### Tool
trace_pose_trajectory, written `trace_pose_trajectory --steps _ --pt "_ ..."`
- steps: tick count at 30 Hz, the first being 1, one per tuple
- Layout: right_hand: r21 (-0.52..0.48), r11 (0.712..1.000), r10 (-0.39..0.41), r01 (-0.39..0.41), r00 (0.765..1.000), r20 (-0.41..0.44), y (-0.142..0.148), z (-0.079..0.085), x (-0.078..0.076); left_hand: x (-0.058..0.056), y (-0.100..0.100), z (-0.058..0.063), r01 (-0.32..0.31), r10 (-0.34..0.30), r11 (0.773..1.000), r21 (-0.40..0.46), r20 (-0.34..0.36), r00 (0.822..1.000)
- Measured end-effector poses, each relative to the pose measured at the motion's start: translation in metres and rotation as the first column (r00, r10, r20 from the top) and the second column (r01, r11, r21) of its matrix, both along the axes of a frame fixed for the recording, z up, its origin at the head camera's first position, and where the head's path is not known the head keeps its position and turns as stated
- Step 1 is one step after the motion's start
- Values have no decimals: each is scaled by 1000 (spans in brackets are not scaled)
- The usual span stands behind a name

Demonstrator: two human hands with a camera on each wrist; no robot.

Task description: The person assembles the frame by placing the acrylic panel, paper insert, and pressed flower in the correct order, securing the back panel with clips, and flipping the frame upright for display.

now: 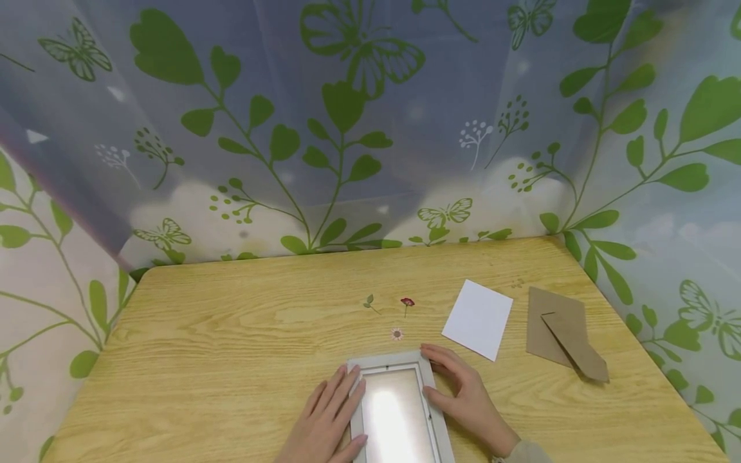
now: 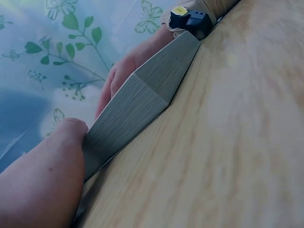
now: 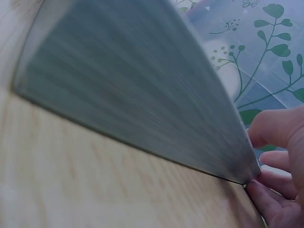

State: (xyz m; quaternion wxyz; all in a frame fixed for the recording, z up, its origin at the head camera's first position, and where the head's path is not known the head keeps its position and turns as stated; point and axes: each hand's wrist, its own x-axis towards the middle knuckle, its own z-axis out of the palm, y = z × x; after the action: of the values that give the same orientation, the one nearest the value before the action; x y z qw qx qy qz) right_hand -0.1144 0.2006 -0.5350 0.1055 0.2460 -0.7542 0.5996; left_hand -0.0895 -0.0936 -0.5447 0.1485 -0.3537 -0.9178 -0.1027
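Note:
A whitish-grey picture frame [image 1: 438, 418] lies flat on the wooden table, with a bright reflection in its glass pane [image 1: 384, 418]. Small dark tabs show along the inner rim. My left hand [image 1: 324, 418] rests along the left rail with its fingers fairly straight. At the upper right corner, my right hand [image 1: 469, 402] holds the frame, fingers bent at the corner and thumb on the right rail. Beyond the frame lie a green leaf sprig [image 1: 369, 302], a dark red flower [image 1: 408, 302] and a small pale pink flower [image 1: 396, 334]. The wrist views show the frame's side walls.
Right of the flowers is a white sheet [image 1: 478, 319]. Farther right lies a brown backing board [image 1: 547, 321] with a folded-out stand leg [image 1: 579, 350]. A patterned curtain [image 1: 260, 128] hangs behind the wooden table [image 1: 202, 347] and at its sides.

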Motion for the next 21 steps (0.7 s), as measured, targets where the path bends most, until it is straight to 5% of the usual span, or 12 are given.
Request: trace_pose_trajectory --steps 7,10,15,21 --pt "13 1000 21 -21 999 40 2 4 -4 2 1 -5 -66 66 998 -12 -42 997" --pt "96 995 -11 3 997 81 5 14 -15 3 1 -4 -74 74 997 -2 -21 997" --pt "327 944 -88 28 982 169 2 47 -49 3 2 -3 -69 69 998 2 8 998" --pt "480 877 -132 -14 954 269 -20 80 -102 4 -1 -2 -72 72 997 13 21 997"
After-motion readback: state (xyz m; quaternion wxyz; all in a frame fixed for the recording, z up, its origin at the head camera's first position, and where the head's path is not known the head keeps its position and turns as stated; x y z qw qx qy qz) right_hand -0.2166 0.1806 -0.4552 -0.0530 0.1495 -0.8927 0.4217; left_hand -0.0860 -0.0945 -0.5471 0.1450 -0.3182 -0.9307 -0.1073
